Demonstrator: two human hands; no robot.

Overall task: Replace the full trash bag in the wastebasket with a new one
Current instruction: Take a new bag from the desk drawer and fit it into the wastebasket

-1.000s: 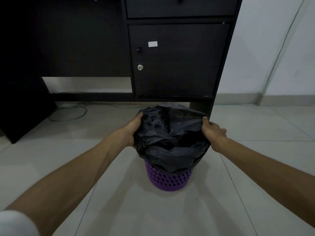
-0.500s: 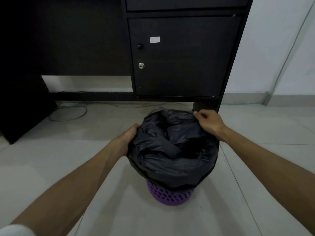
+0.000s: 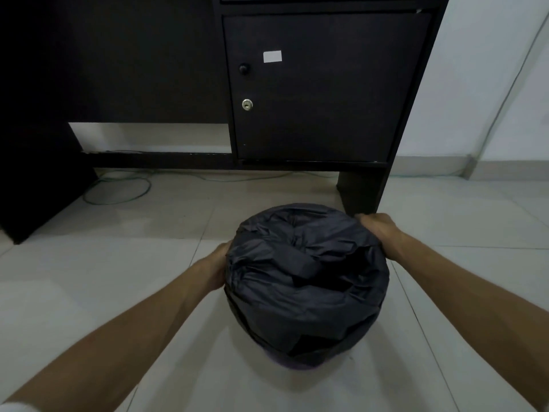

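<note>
Head camera looks down my two bare forearms to the trash bag (image 3: 306, 278), a crumpled black bulge that covers nearly the whole wastebasket (image 3: 294, 365); only a thin purple sliver of the basket shows under the bag's near side. It stands on the tiled floor (image 3: 118, 278), toward the far edge where the dark desk (image 3: 326, 84) stands, just in front of the desk's right leg (image 3: 361, 191). My right hand (image 3: 377, 233) sits at the bag's far right shoulder, fingers curled down over the plastic and gripping it. My left hand (image 3: 218, 269) is against the bag's left side, but its fingers run out of sight behind the plastic, so I cannot tell whether it pinches the bag or only presses on it. A green cable (image 3: 118, 191) loops on the floor under the desk, well apart from my work. I judge this to be the opening step: getting hold of the full bag at its rim, with nothing lifted free yet and no new bag in sight. The next move calls for a firm hold on both sides, gathering the loose mouth toward the middle, then a straight upward pull, so the light basket does not rise with the bag or tip over.
</note>
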